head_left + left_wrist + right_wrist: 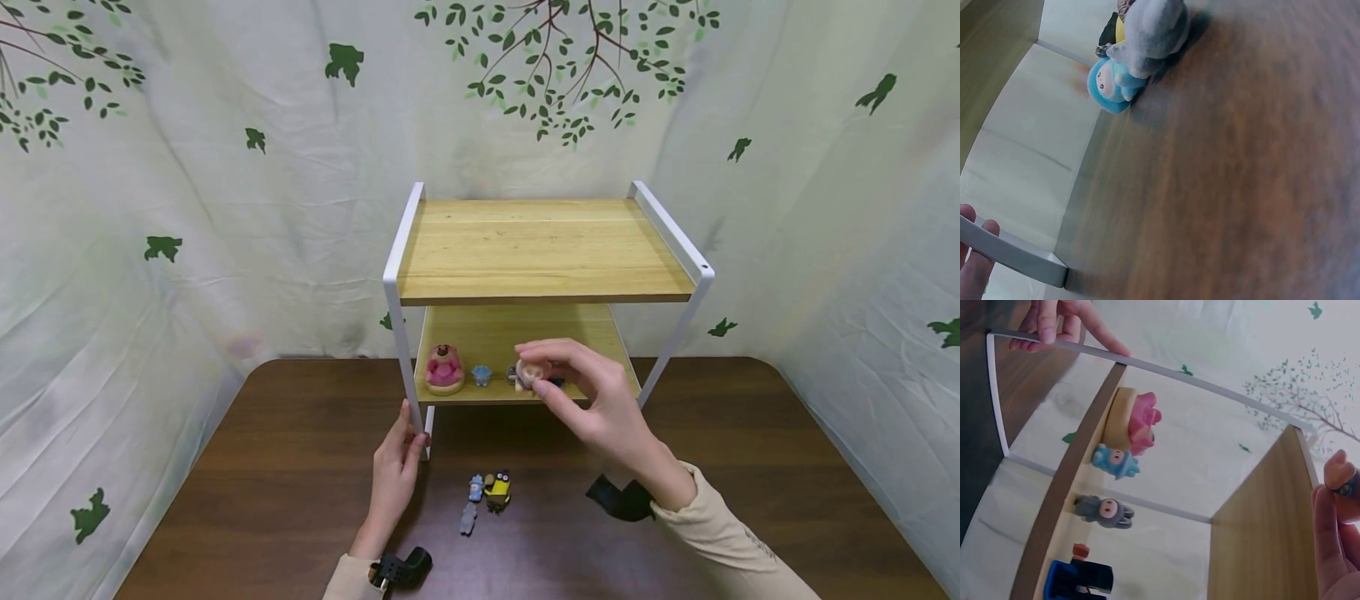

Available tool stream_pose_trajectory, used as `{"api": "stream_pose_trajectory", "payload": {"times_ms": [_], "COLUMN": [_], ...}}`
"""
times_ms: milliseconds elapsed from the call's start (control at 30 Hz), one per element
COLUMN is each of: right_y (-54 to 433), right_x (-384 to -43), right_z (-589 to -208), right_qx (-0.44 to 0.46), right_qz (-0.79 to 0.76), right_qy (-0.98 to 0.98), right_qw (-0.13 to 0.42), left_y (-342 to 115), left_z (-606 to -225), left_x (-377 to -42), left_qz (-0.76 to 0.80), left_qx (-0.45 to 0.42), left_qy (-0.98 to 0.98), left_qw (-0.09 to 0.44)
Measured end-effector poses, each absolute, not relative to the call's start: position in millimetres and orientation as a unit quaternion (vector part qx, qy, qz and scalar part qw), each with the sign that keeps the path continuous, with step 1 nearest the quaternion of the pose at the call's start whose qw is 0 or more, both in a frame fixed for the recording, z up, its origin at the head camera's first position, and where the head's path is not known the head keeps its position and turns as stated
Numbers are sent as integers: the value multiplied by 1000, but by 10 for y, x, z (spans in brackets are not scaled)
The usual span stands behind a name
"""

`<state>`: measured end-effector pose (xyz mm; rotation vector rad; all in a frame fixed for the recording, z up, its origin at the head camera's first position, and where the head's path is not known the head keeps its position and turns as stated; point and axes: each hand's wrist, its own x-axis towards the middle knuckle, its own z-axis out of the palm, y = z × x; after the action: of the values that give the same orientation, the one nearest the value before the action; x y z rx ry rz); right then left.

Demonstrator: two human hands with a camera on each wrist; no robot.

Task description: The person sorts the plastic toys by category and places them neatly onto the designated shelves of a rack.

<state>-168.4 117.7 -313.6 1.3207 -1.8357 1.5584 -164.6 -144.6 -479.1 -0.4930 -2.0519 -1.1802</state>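
Observation:
My left hand [396, 471] holds the white metal frame [405, 358] of a two-tier shelf by its front left leg, fingers on both sides. In front of the lower board, my right hand [600, 408] pinches a small pale-pink figurine [534, 372] between thumb and fingertips; its far side is hidden. On that board [517, 323] stand a pink bear figurine [444, 367], a small blue figurine [482, 375], a grey long-eared figurine [1107, 511] and a dark blue-and-black figure [1082, 580]. The right hand partly covers the last two in the head view.
On the brown table [300, 467] before the shelf lie a yellow minion figurine [497, 490], a light-blue figurine [476, 487] and a grey one [468, 518]. The wooden upper board [540, 250] overhangs the lower one. A leaf-print curtain [285, 275] surrounds the table.

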Motion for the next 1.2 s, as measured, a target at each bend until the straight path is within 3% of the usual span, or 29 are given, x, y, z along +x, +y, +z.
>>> {"api": "stream_pose_trajectory", "payload": {"times_ms": [1067,1200], "right_y": [1097,1080], "right_x": [-1767,-1785], "right_z": [-2814,-2770], "right_qx": [470,470], "right_qz": [554,556], "right_qy": [-654,-652], "right_qw": [211,213], "left_y": [-1446,-1482], "left_z": [-4801,-4937], "left_x": [-1649,-1724], "left_qz": [-451,-453], "left_qx": [-191,-186], "left_qy": [-795,-797], "left_qw": [358,354]}}
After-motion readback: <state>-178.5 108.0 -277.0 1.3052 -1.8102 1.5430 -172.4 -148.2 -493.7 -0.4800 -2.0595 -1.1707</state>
